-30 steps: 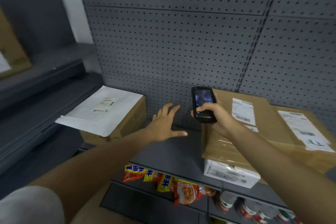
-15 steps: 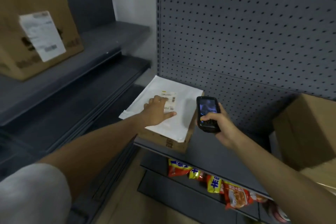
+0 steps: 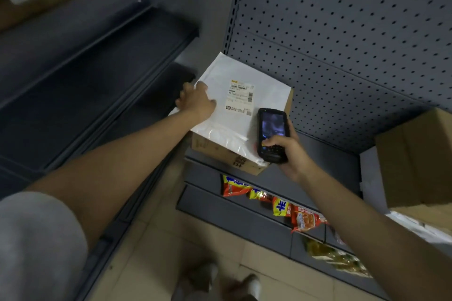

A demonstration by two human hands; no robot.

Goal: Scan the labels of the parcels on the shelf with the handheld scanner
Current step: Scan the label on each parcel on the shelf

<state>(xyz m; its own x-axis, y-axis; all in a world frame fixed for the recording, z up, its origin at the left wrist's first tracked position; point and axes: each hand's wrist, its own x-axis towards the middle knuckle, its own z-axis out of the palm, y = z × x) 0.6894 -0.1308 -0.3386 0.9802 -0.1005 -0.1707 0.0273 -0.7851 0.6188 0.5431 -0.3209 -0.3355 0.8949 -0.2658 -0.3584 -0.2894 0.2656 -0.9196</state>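
On the grey shelf (image 3: 325,154), at its left end, a white mailer (image 3: 247,115) is lying on top of a brown box (image 3: 220,151), and its label (image 3: 239,98) is facing up. The left hand (image 3: 195,102) is resting on the mailer's left edge, fingers curled over that edge; whether they are pinching the film or only pressing on it cannot be told. The right hand (image 3: 286,151) is gripping the scanner (image 3: 271,137), fingers wrapped round its body, thumb lying on the keypad, lit screen facing the person. The scanner is hovering just beside the label, over the mailer's near right corner.

Risks from this position, as judged:

1. Misread. The scanner's head is sitting beside the label rather than squarely over it, so the beam may be missing the barcode or clipping only part of it.
2. Glare or creasing. The mailer's film is glossy and wrinkled near the front edge; if the left hand is dragging it, the label may buckle and fail to decode.
3. Sliding. The mailer is overhanging the box on the left and front, so a push from the left hand may be enough to slip it off.
4. Skipped parcels. Further boxes (image 3: 415,159) are waiting at the right end of the shelf, with their labels out of view.

Snack packets (image 3: 276,205) are hanging below the shelf, clear of both hands.
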